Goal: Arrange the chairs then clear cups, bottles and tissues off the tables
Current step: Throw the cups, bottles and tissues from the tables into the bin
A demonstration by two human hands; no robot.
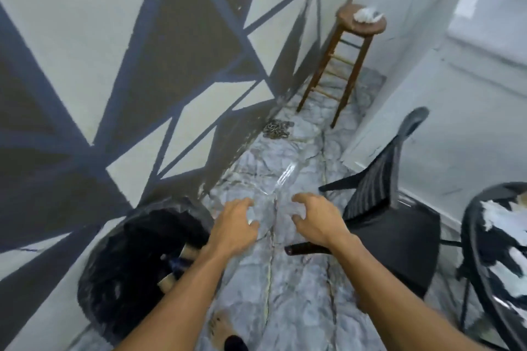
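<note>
My left hand (235, 226) and my right hand (315, 221) reach forward over the marble floor, fingers spread and curled. Between them lies a clear, blurred, shiny streak (281, 182), possibly a transparent plastic bottle; neither hand visibly grips it. A black plastic chair (390, 219) stands just right of my right hand. At the far right edge is a round black table (473, 225) with white tissue (496, 225) on it. A tall wooden stool (346, 57) in the far corner carries a crumpled tissue (366, 16).
A bin lined with a black bag (125, 265) stands under my left forearm against the patterned wall, with cup-like items inside. A metal chain (275, 129) lies on the floor by the wall. A white wall closes the right side behind the chair.
</note>
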